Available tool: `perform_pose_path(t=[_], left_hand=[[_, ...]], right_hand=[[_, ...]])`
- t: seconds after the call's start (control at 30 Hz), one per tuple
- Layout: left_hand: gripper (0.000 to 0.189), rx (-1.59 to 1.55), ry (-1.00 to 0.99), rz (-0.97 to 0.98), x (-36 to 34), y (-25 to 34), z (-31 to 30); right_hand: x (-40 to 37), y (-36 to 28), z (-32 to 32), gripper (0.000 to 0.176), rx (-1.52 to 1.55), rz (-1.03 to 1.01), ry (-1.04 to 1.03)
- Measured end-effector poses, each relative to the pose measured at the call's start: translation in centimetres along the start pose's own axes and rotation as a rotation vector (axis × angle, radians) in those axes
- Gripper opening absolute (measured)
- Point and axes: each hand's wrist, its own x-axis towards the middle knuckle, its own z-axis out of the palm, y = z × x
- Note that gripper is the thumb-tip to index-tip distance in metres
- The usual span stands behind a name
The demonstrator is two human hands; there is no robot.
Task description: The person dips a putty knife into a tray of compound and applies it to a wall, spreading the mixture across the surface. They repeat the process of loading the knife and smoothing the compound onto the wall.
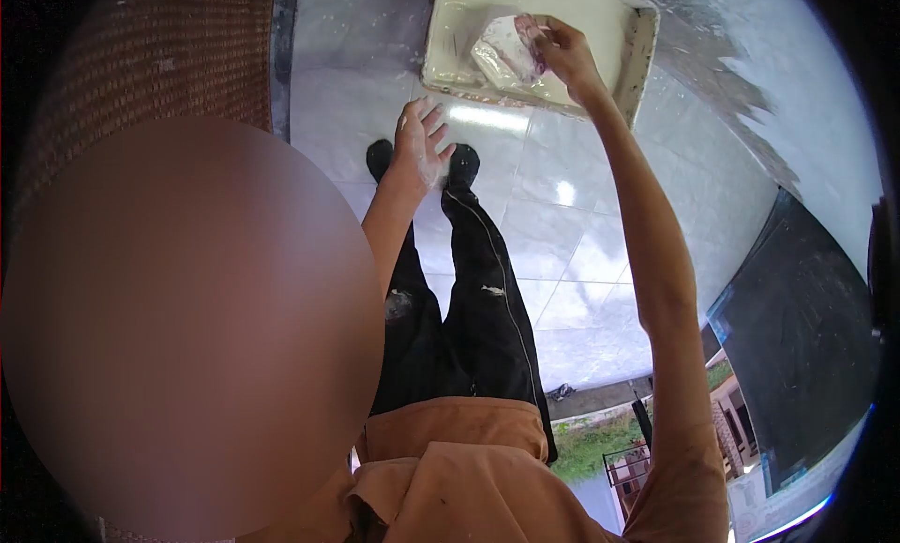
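Observation:
My right hand (562, 56) reaches over a shallow tray (647, 51) of cream-coloured liquid, fingers pinched on the edge of a white, wet-coated piece (502, 54). Pinkish patches show on that piece near my fingers, and its lower part is glossy with the cream liquid. Whether it is a cloth, a bag or a sponge I cannot make out. My left hand (422, 138) hangs in the air below the tray's near left corner, fingers apart and whitened with smears, holding nothing.
Pale glossy tiles (553, 224) cover the floor, and my feet stand just short of the tray. A woven brown panel (206, 56) is at the left. On the right rises a partly coated wall (741, 65) with a dark panel (806, 337). A blurred disc covers the lower left.

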Motion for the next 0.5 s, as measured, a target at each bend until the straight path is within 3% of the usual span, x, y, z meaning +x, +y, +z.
perform_pose_path(t=[0.2, 0.27, 0.43, 0.5], left_hand=[[0.063, 0.106, -0.096, 0.171, -4.0, 3.2, 1.5], [0.063, 0.134, -0.112, 0.214, -5.9, 4.6, 2.8], [0.062, 0.406, -0.238, 0.562, -13.5, 9.9, 6.6], [0.062, 0.459, -0.291, 0.689, -16.1, 12.2, 7.8]], right_hand=[[-5.4, -5.2, -2.2, 0.027, 0.636, 0.183, 0.156], [-6.7, -7.1, -3.0, 0.029, 0.775, 0.123, 0.122], [-9.8, -14.9, -4.8, 0.038, 1.14, -0.177, 0.03], [-11.3, -19.7, -5.2, 0.036, 1.209, -0.24, 0.091]])
